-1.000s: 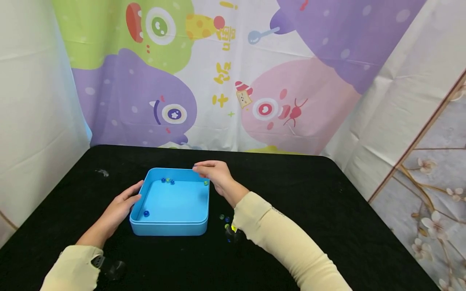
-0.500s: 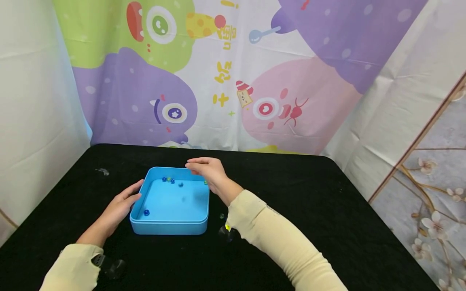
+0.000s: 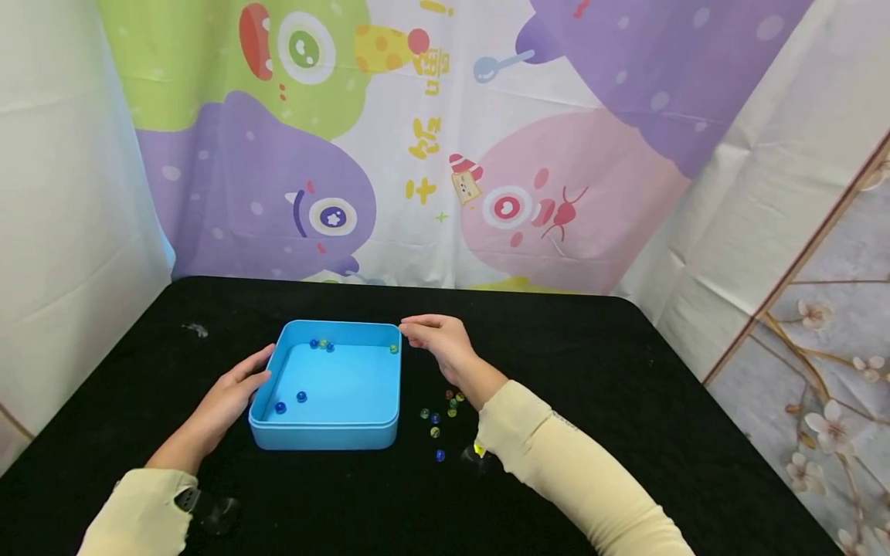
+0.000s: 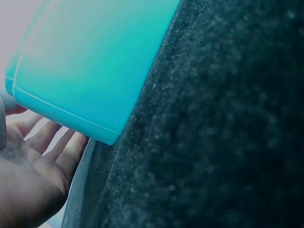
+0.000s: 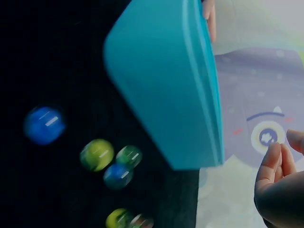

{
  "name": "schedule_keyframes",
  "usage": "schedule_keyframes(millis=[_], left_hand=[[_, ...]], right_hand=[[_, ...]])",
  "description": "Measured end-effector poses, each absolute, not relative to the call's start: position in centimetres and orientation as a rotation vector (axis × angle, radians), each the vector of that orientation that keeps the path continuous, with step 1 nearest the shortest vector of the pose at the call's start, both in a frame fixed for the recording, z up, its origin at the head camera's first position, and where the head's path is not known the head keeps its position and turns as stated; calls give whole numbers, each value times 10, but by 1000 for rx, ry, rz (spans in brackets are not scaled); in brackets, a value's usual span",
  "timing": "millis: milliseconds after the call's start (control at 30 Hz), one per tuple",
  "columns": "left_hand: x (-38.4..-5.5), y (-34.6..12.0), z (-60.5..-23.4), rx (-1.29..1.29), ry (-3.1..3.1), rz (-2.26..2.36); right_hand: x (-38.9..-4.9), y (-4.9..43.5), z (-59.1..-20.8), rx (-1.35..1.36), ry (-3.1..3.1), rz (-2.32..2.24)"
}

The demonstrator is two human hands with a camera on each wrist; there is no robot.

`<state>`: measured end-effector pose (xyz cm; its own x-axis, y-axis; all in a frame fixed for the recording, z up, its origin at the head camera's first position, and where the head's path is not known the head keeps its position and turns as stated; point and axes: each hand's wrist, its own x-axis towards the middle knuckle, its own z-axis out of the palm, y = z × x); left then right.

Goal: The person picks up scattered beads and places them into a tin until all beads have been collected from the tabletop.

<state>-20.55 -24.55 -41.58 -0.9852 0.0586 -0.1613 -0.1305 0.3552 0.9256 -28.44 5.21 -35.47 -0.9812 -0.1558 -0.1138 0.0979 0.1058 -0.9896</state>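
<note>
A light blue square box (image 3: pixel 341 386) stands on the table with several glass marbles inside. Two blue marbles, one of them a dark blue marble (image 3: pixel 302 397), lie near its front left; others sit along the back wall. My left hand (image 3: pixel 225 400) rests against the left wall, thumb at the rim; in the left wrist view its fingers lie fairly straight along the outside. My right hand (image 3: pixel 445 344) hangs beside the back right corner, fingertips close together with no marble showing between them. Below it, outside the box, lie several loose marbles, among them a blue marble (image 5: pixel 44 125).
A black cloth (image 3: pixel 591 432) covers the table. Behind it hangs a curtain (image 3: pixel 417 154) with cartoon monsters, and a floral panel (image 3: pixel 820 401) stands at the right. A small clear scrap (image 3: pixel 195 330) lies at the back left.
My right hand has let go of a blue marble over the box and drawn back to the right. The marble has rolled to the front left inside. My left hand has stayed put.
</note>
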Motion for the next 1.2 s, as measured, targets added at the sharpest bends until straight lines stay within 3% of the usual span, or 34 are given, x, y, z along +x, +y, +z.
schedule_keyframes(millis=[700,1200], left_hand=[[-205,-246,-415,-63,2432,1693],[-207,-247,-416,-29,2445,1677]], right_hand=[[-267,133,-406,113,2259,-1808],[-263,144,-421,-115,2435,-1431]])
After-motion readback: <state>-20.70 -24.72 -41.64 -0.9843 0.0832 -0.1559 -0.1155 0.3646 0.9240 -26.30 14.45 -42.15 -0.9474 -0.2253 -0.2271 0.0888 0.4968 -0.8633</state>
